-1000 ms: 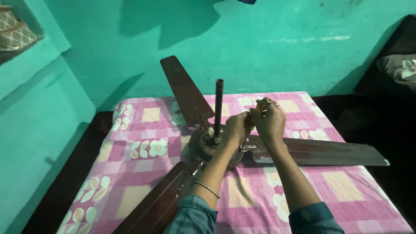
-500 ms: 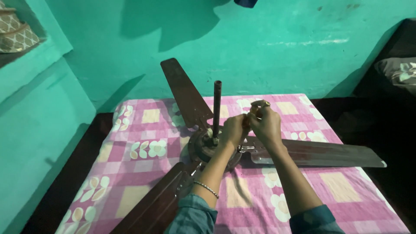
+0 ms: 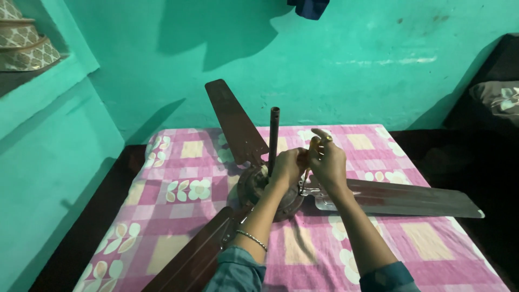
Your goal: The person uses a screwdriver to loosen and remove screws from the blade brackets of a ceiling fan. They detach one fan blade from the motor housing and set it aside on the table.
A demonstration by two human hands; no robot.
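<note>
A brown ceiling fan lies on a pink patterned bedsheet (image 3: 178,189), its round motor hub (image 3: 254,186) in the middle and its down rod (image 3: 274,138) standing upright. One blade (image 3: 232,121) points away, one blade (image 3: 411,197) runs right, and a third blade (image 3: 200,254) comes toward me. My left hand (image 3: 289,165) rests closed on the hub beside the rod. My right hand (image 3: 327,159) grips a screwdriver with a yellowish handle (image 3: 313,147), its shaft pointing down at the bracket of the right blade.
Turquoise walls stand behind and to the left. A shelf at the upper left holds patterned cushions (image 3: 30,46). A dark seat with a cushion (image 3: 494,97) is at the right. Dark cloth (image 3: 308,6) hangs at the top.
Both hands have shifted slightly on the hub, the right hand turning with the screwdriver. The fan has stayed in place.
</note>
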